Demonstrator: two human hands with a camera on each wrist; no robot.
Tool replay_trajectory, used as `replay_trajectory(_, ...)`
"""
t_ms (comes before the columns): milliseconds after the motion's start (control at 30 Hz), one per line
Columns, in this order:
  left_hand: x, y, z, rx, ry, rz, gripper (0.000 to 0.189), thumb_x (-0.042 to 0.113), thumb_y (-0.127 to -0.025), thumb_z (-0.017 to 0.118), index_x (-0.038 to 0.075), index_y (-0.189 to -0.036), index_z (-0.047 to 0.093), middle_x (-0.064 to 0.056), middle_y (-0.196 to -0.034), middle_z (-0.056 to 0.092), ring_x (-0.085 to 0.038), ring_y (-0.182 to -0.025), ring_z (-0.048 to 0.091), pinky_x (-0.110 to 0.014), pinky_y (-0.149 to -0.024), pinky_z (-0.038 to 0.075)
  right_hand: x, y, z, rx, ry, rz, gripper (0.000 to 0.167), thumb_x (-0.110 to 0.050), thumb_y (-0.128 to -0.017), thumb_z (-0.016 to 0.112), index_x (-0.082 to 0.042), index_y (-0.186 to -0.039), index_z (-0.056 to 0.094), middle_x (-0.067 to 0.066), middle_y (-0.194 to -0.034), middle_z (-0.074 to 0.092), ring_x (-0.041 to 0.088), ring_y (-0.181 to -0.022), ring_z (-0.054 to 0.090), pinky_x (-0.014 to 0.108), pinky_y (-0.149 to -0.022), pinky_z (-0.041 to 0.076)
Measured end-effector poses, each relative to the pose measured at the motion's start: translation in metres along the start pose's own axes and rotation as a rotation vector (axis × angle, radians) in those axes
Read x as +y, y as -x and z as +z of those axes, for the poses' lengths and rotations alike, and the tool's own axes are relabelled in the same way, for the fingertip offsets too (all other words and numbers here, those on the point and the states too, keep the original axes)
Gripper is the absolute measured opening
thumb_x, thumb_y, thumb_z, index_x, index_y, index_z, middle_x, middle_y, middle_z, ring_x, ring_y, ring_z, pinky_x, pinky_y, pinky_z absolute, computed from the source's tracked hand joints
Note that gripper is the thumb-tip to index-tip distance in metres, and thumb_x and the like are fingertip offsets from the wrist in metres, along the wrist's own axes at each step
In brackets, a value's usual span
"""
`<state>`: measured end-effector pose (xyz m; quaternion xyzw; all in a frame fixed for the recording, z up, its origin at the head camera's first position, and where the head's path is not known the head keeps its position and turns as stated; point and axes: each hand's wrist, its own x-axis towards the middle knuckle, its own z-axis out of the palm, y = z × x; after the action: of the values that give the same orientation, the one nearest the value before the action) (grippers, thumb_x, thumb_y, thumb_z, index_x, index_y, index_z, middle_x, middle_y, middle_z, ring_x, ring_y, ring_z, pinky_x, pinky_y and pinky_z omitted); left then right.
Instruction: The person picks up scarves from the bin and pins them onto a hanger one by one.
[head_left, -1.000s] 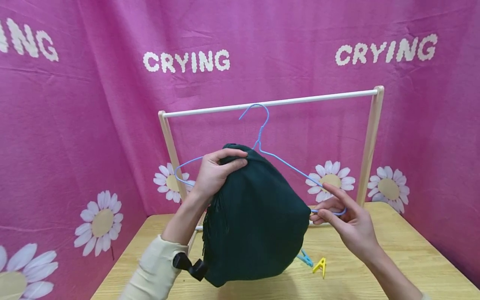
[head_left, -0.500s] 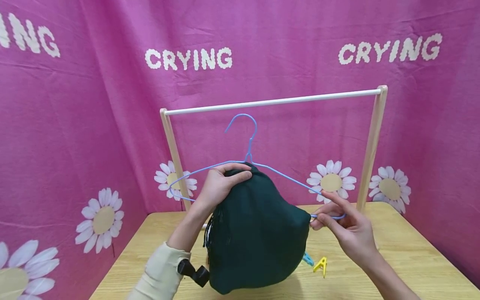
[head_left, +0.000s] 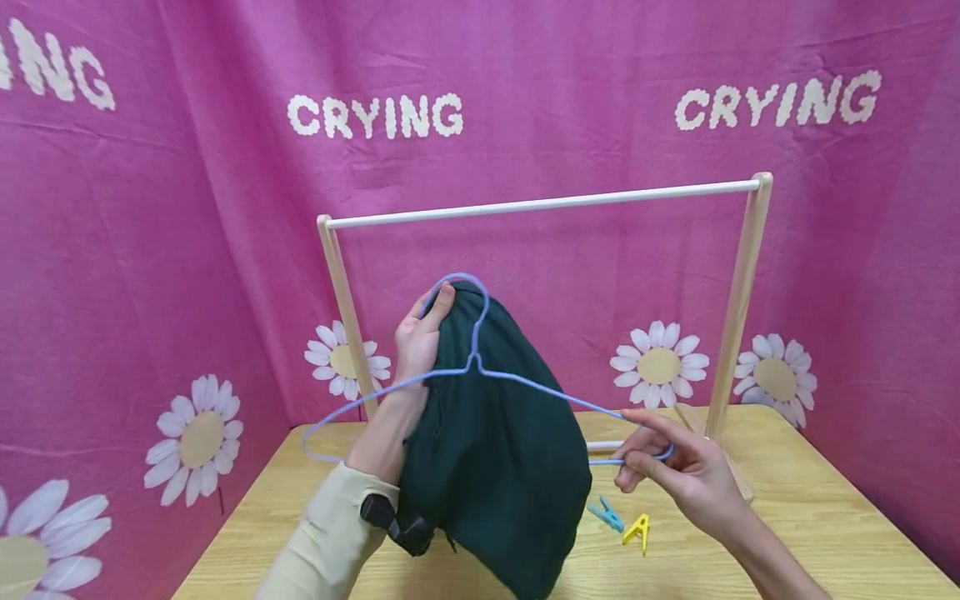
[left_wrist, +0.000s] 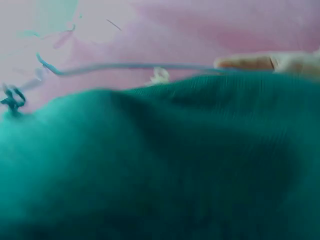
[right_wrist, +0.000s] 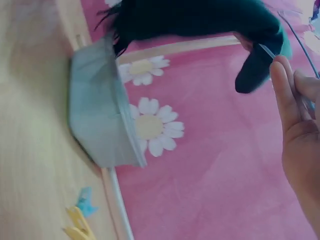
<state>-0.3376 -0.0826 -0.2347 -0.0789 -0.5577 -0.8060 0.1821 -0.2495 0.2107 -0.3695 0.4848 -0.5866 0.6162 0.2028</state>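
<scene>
A blue wire hanger is held up by my right hand, which pinches its right corner between thumb and fingers. My left hand grips the upper edge of a dark green fringed scarf. The left wrist passes through the hanger's frame, behind the sloping shoulder wire and in front of the lower bar. The scarf runs the same way, its upper part behind the hook and shoulders, its lower part hanging down in front of the bar. In the left wrist view, scarf cloth fills most of the picture.
A wooden rack with a white rod stands behind the hands. On the table lie a teal clothespin and a yellow clothespin. The right wrist view shows a grey bin, which the scarf hides from the head view.
The hanger has come down and left, away from the rod. My left hand, earlier in front of the hanger with the scarf, has gone through its frame, carrying the scarf's upper edge behind the shoulder wires.
</scene>
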Motion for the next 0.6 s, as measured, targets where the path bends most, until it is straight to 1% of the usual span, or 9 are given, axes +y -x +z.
replay_trajectory(100,-0.007,0.000,0.001,-0.058,-0.030,-0.036,0.020,0.019,-0.094,0.070,0.011,-0.112,0.073,0.015,-0.086,0.070,0.000,-0.079,0.062,-0.015,-0.074,0.050,0.002,0.004,0.004,-0.003,-0.010,0.065,0.058,0.028,-0.087,0.050,0.015,-0.141,0.037,0.012,-0.102,0.067,0.019,-0.080,0.074,0.036,-0.071,0.060)
replay_trajectory(200,-0.014,-0.001,-0.004,-0.095,-0.085,-0.058,0.019,0.020,-0.092,0.072,0.013,-0.110,0.074,0.016,-0.082,0.069,0.001,-0.071,0.060,-0.015,-0.067,0.049,0.003,0.008,0.005,0.061,-0.011,0.164,0.056,0.023,-0.091,0.050,0.012,-0.144,0.037,0.008,-0.102,0.066,0.020,-0.082,0.074,0.038,-0.073,0.059)
replay_trajectory(233,-0.016,-0.001,-0.008,-0.110,-0.109,-0.058,0.021,0.020,-0.091,0.073,0.012,-0.111,0.074,0.016,-0.083,0.070,0.000,-0.071,0.060,-0.015,-0.066,0.049,0.003,0.008,0.005,0.086,-0.020,0.186,0.056,0.022,-0.092,0.049,0.011,-0.145,0.036,0.008,-0.102,0.065,0.022,-0.083,0.075,0.039,-0.073,0.059)
replay_trajectory(300,-0.020,-0.003,-0.016,-0.168,-0.188,-0.043,0.024,0.020,-0.091,0.073,0.009,-0.112,0.073,0.013,-0.087,0.070,-0.001,-0.076,0.061,-0.016,-0.069,0.049,0.003,0.010,0.003,0.132,-0.042,0.240,0.053,0.018,-0.095,0.047,0.008,-0.146,0.037,0.006,-0.102,0.065,0.022,-0.086,0.075,0.038,-0.076,0.059)
replay_trajectory(367,-0.023,-0.006,-0.026,-0.255,-0.304,-0.017,0.027,0.020,-0.090,0.074,0.006,-0.113,0.073,0.008,-0.095,0.072,-0.003,-0.087,0.063,-0.017,-0.077,0.049,0.003,0.011,0.000,0.159,-0.098,0.281,0.050,0.014,-0.099,0.043,0.005,-0.148,0.038,0.006,-0.096,0.063,0.023,-0.090,0.075,0.037,-0.080,0.058)
replay_trajectory(433,-0.025,-0.008,-0.035,-0.350,-0.459,0.020,0.027,0.020,-0.090,0.074,0.005,-0.112,0.073,0.001,-0.102,0.073,-0.007,-0.097,0.062,-0.020,-0.086,0.049,0.002,0.011,-0.001,0.186,-0.170,0.320,0.045,0.008,-0.103,0.038,0.002,-0.147,0.040,0.006,-0.087,0.059,0.023,-0.093,0.075,0.037,-0.084,0.057)
replay_trajectory(500,-0.026,-0.009,-0.042,-0.440,-0.619,0.041,0.025,0.022,-0.090,0.074,0.007,-0.111,0.075,-0.003,-0.107,0.073,-0.010,-0.104,0.062,-0.024,-0.091,0.048,0.001,0.011,0.000,0.233,-0.212,0.378,0.041,0.001,-0.106,0.036,-0.002,-0.146,0.046,0.004,-0.076,0.054,0.023,-0.092,0.075,0.036,-0.086,0.056)
replay_trajectory(567,-0.027,-0.009,-0.048,-0.545,-0.769,0.058,0.023,0.021,-0.091,0.072,0.007,-0.109,0.075,-0.006,-0.109,0.072,-0.015,-0.106,0.062,-0.029,-0.094,0.047,-0.001,0.010,0.002,0.291,-0.210,0.417,0.038,-0.005,-0.107,0.037,-0.006,-0.142,0.051,0.003,-0.068,0.048,0.022,-0.087,0.076,0.035,-0.084,0.057)
replay_trajectory(600,-0.027,-0.008,-0.050,-0.599,-0.854,0.063,0.021,0.021,-0.091,0.071,0.008,-0.107,0.075,-0.006,-0.107,0.072,-0.016,-0.105,0.061,-0.031,-0.093,0.047,-0.002,0.009,0.004,0.322,-0.193,0.430,0.037,-0.006,-0.107,0.038,-0.007,-0.140,0.054,0.003,-0.065,0.047,0.022,-0.085,0.076,0.035,-0.081,0.058)
